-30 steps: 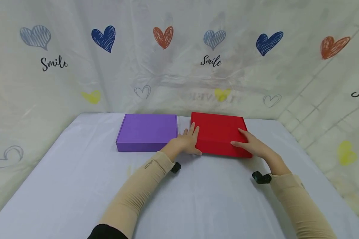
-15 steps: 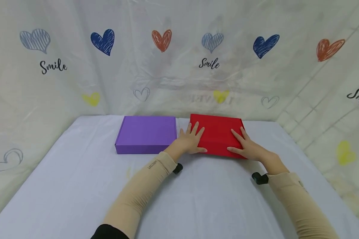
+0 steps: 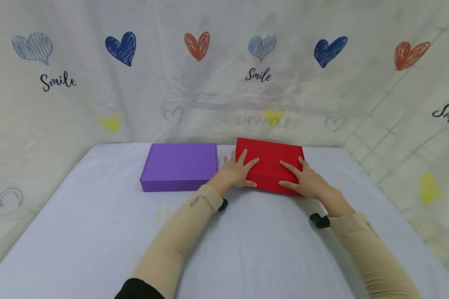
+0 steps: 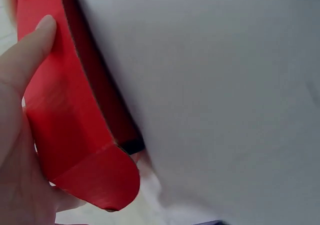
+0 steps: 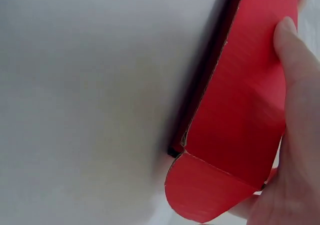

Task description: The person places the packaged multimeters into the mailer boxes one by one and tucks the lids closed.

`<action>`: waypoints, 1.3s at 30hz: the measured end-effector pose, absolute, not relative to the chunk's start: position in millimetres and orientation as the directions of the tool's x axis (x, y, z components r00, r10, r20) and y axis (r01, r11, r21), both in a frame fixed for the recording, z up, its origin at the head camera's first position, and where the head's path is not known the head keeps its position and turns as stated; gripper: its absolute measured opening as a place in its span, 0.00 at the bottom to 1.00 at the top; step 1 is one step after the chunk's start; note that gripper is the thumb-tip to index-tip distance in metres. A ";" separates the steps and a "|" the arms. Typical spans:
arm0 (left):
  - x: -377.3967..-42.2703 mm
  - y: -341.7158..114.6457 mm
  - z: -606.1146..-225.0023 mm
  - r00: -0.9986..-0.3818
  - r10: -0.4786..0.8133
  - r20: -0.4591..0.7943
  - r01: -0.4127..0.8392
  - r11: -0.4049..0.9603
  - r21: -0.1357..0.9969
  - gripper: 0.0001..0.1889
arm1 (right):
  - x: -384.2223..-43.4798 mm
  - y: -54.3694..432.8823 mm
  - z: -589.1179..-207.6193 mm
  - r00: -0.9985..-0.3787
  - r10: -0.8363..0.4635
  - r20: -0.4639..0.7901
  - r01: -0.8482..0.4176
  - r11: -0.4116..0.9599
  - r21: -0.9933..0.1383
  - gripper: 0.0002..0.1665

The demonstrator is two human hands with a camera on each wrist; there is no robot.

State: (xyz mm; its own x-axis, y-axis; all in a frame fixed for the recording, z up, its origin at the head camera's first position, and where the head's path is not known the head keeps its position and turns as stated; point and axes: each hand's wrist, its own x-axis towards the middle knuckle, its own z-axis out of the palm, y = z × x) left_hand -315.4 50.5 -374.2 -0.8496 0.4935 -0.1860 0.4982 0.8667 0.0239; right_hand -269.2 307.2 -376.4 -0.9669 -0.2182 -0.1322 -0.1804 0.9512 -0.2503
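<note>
A red cardboard box (image 3: pixel 273 155) lies at the back of the table, slightly turned. My left hand (image 3: pixel 236 170) rests on its left end, fingers spread over the top and thumb at the front edge. Over the right end, my right hand (image 3: pixel 307 180) lies the same way. In the left wrist view, the left thumb touches the front flap (image 4: pixel 67 100), which stands out from the box with a dark gap behind it and a rounded side tab at its end. The right wrist view shows the right thumb on the flap (image 5: pixel 235 120) and another rounded tab.
A purple box (image 3: pixel 183 160), its lid down, sits left of the red one, close to my left wrist. White cloth covers the table (image 3: pixel 269 249). A curtain (image 3: pixel 217 91) printed with hearts and "Smile" hangs behind the table's back edge.
My right hand has slid inward from the red box's right edge onto its top. My left hand has shifted further onto the left end, fingers spreading wider. The purple box stays put.
</note>
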 end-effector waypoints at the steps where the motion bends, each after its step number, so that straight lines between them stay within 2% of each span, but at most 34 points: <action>1: -316.4 49.9 -373.2 -0.852 0.488 -0.189 0.491 0.871 0.032 0.50 | -269.2 305.1 -376.5 -0.968 -0.213 -0.131 -0.178 0.956 -0.234 0.53; 4: -318.4 49.0 -371.3 -0.855 0.480 -0.195 0.481 0.876 0.046 0.49 | -269.2 302.1 -376.9 -0.971 -0.202 -0.128 -0.171 0.961 -0.218 0.53; 13: -312.4 55.8 -376.2 -0.860 0.470 -0.199 0.473 0.880 0.035 0.52 | -276.7 315.7 -380.9 -0.970 -0.210 -0.122 -0.168 0.944 -0.285 0.56; 23: -303.9 59.6 -374.4 -0.879 0.443 -0.177 0.446 0.895 0.028 0.52 | -275.6 326.8 -375.1 -0.959 -0.241 -0.147 -0.154 0.883 -0.444 0.58; 28: -303.8 60.2 -374.2 -0.878 0.444 -0.178 0.443 0.895 0.049 0.53 | -266.0 339.4 -363.9 -0.966 -0.212 -0.150 -0.121 0.879 -0.460 0.58; 31: -305.3 60.5 -376.0 -0.880 0.441 -0.173 0.439 0.897 0.057 0.53 | -258.6 348.4 -357.8 -0.973 -0.157 -0.168 -0.070 0.898 -0.435 0.54; 35: -306.0 60.6 -377.8 -0.881 0.438 -0.178 0.435 0.899 0.056 0.53 | -252.1 355.2 -356.3 -0.974 -0.114 -0.194 -0.030 0.920 -0.391 0.43; 39: -304.2 62.0 -377.1 -0.885 0.430 -0.179 0.428 0.902 0.050 0.53 | -250.6 355.5 -357.5 -0.974 -0.110 -0.196 -0.028 0.925 -0.380 0.41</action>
